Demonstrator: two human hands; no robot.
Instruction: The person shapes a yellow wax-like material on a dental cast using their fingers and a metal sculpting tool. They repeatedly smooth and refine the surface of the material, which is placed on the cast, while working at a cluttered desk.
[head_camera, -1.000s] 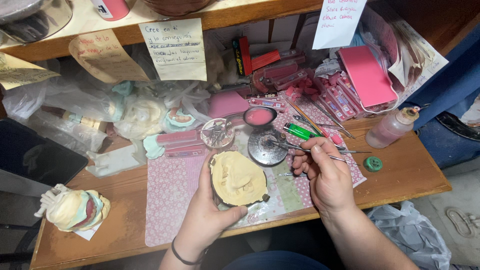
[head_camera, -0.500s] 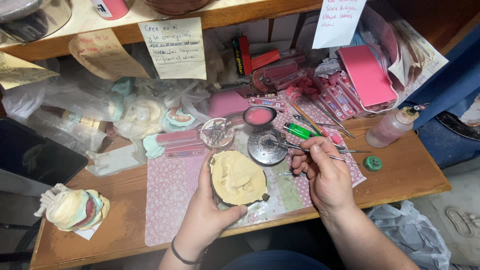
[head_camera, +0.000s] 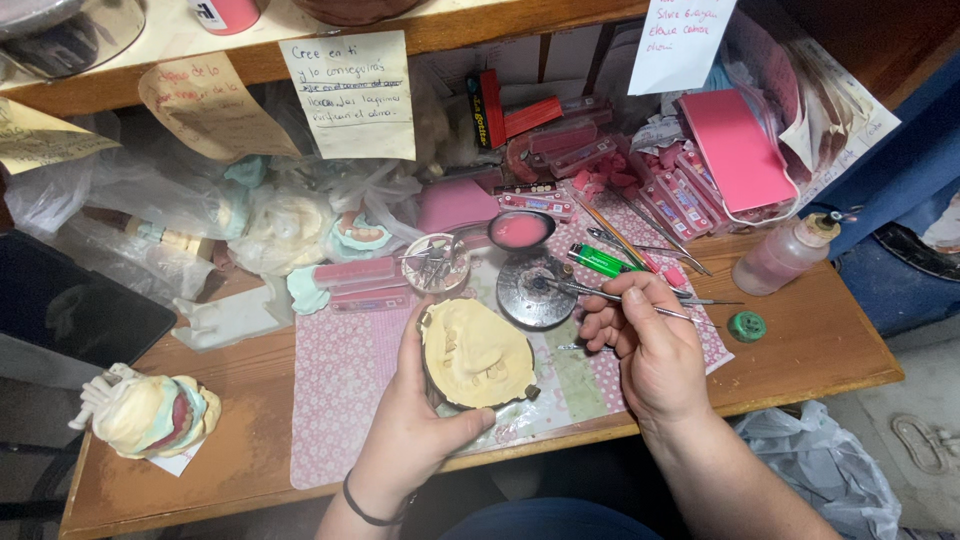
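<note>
On the wooden surface (head_camera: 800, 340), over a pink patterned mat (head_camera: 345, 380), near the front edge:

- Left hand (head_camera: 415, 420): closed around a pale yellow plaster cast (head_camera: 475, 352), cradling it from below and tilting its top face up toward the camera.
- Right hand (head_camera: 650, 350): closed in a pinch on a thin metal tool (head_camera: 610, 294), held nearly level, its tip resting at a round dark metal dish (head_camera: 535, 290) just behind the cast.
- Behind the dish: small bowl of pink paste (head_camera: 520, 230); a clear glass cup (head_camera: 437, 262) holding small tools, to its left.
- Right of the dish: green lighter (head_camera: 603, 261); further thin tools lying loose.
- Far right: plastic squeeze bottle (head_camera: 780, 258), with a green cap (head_camera: 746, 326) near it.
- Far left: another cast, cream and pink (head_camera: 150, 412), well apart from the hands.
- Back: pink boxes (head_camera: 737, 148), plastic bags, handwritten paper notes (head_camera: 350, 95) hanging from a shelf.
</note>
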